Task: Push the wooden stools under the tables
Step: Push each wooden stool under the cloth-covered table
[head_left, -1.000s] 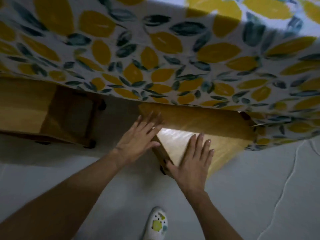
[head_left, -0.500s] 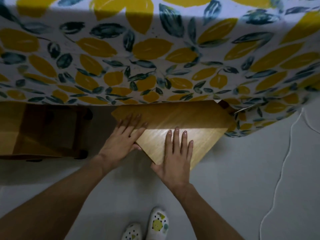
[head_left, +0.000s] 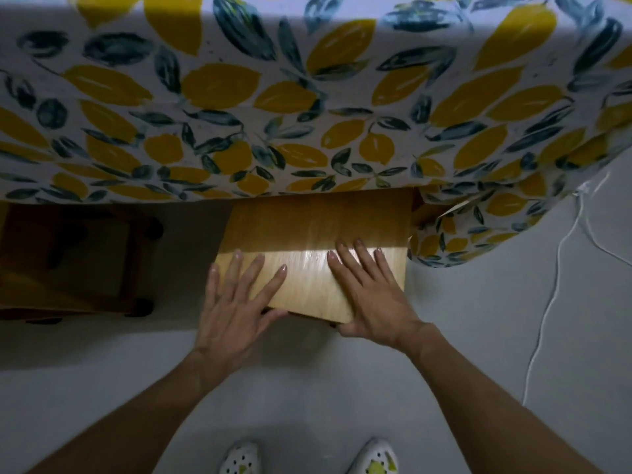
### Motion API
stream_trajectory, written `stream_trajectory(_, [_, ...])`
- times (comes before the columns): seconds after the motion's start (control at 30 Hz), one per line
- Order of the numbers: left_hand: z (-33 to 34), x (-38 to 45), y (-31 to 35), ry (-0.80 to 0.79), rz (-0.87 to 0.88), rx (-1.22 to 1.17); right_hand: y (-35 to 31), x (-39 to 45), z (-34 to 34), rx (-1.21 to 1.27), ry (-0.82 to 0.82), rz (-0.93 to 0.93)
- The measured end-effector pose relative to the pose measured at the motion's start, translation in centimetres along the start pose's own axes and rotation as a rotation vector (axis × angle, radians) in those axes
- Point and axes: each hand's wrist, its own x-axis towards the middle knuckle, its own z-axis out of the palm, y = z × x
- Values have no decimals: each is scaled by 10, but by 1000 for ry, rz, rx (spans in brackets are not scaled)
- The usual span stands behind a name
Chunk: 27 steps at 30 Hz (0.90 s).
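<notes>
While half under the tablecloth (head_left: 307, 107), wooden stool (head_left: 318, 234) beneath flat left hand (head_left: 236, 302) and right hand (head_left: 372, 295).

Bare forearms, white perforated clogs (head_left: 374, 456)

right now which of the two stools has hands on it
The right stool, under both the left hand and right hand; the left stool sits untouched.
</notes>
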Motion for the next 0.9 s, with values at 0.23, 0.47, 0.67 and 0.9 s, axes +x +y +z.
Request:
stream_trajectory(0.23, [-2, 30, 40, -4, 5, -35, 56, -6, -4, 19, 10, 35])
stream_trajectory(0.47, [-8, 39, 50, -56, -24, -23, 72, -3, -6, 71, 13, 0])
stream_trajectory(0.67, [-9, 38, 75, -82, -86, -75, 92, -3, -8, 73, 9, -48])
stream_trajectory(0.9, [-15, 36, 84, -213, -121, -129, 85, -17, -9, 79, 0, 19])
